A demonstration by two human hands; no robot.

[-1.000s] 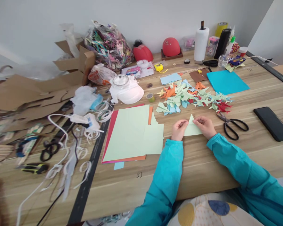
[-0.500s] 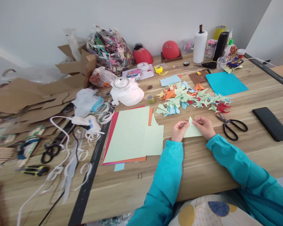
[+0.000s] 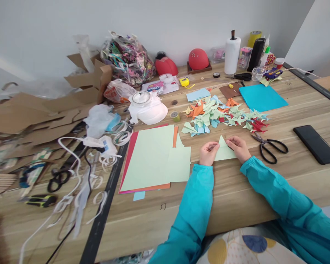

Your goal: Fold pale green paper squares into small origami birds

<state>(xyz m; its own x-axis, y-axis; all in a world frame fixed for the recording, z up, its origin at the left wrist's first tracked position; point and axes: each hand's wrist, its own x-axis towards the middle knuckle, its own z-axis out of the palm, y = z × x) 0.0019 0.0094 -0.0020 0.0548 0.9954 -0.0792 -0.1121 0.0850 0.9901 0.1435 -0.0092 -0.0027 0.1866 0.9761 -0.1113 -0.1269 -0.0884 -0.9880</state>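
Observation:
Between my hands, just above the wooden table, is a small pale green sheet of paper folded to a point at its top. My left hand pinches its left side between thumb and fingers. On the right side my right hand is closed on the paper's sloping edge. Beyond them lies a heap of folded paper shapes in green, orange, blue and red. Left of my left hand, a square green sheet partly overlaps a stack of larger coloured sheets.
Black-handled scissors lie right of my right hand, with a black phone farther right. A blue sheet is behind the heap. Cables, black scissors and flattened cardboard crowd the left side.
My right thumb and fingers have shifted slightly outward along the green paper, so more of its pointed top shows. My left hand keeps its pinch. The view has moved very slightly.

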